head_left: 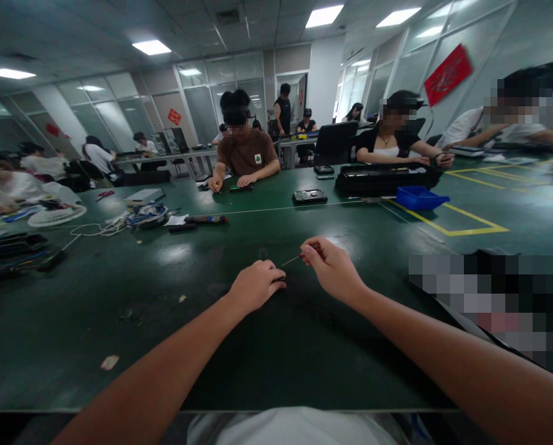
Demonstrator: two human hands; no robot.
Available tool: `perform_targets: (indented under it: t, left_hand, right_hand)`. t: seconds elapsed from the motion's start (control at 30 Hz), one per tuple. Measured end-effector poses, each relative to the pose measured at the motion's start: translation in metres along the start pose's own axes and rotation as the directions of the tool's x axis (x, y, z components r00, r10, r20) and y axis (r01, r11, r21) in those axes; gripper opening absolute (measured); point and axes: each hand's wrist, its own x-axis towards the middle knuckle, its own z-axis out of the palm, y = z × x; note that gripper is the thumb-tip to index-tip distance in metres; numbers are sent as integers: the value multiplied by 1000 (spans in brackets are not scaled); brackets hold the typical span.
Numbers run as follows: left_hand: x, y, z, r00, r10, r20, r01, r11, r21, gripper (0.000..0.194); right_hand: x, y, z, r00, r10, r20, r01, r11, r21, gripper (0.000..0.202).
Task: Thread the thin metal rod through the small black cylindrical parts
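My right hand is closed around the reddish handle of a thin screwdriver. The screwdriver's slim metal shaft points left and slightly down, its tip close to the fingers of my left hand. Those left fingers are curled just above the green table, with the thumb pressed in. A small dark object shows at the left fingertips; most of it is hidden, and I cannot make out its kind.
Ahead lies a hard drive, with a long black casing and a blue scoop-shaped tray to its right. Cables and a dark pen-like tool lie on the left. A person works across the table.
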Motion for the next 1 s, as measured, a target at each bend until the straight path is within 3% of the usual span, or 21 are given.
perform_targets:
  t: [0.17, 0.3, 0.43, 0.53, 0.6, 0.67, 0.73, 0.8, 0.9, 1.0]
  left_hand:
    - [-1, -2, -1, 1000, 9, -9, -9, 1000, -18, 28]
    - [-4, -6, -3, 998, -7, -55, -1, 990, -140, 24]
    - [-7, -15, -13, 978, -136, -155, 77, 939, -336, 21]
    - [-10, -30, -23, 936, -282, -209, 153, 863, -481, 22]
    - [-12, -43, -30, 887, -410, -212, 206, 763, -612, 24]
    - [-16, -59, -37, 818, -548, -175, 227, 587, -777, 27]
    - [-21, -75, -46, 747, -653, -125, 177, 377, -909, 29]
    - [-30, -91, -56, 690, -717, -101, 94, 227, -969, 28]
    - [-47, -112, -73, 579, -808, -107, 19, 145, -989, 22]
    - [-71, -130, -90, 445, -891, -88, 34, 115, -993, 17]
  right_hand:
    - [0, -1, -1, 999, 5, 33, -4, 1000, -10, 21]
    - [-1, -3, -3, 999, 5, 46, -4, 1000, -15, 21]
    - [-1, -2, -3, 999, 4, 48, -3, 1000, -15, 21]
    - [-2, -2, -3, 998, 1, 55, 0, 1000, -9, 22]
    - [-2, -3, -4, 998, 4, 63, -3, 1000, -7, 22]
    - [-2, -4, -5, 997, 9, 71, -8, 1000, -7, 22]
    - [-2, -5, -5, 997, 13, 77, -13, 1000, -5, 22]
    - [-2, -5, -4, 997, 11, 76, -11, 1000, -1, 21]
    - [-1, -3, -2, 997, 5, 72, -6, 1000, 6, 20]
    - [-1, -2, -1, 997, 1, 75, -2, 1000, 16, 20]
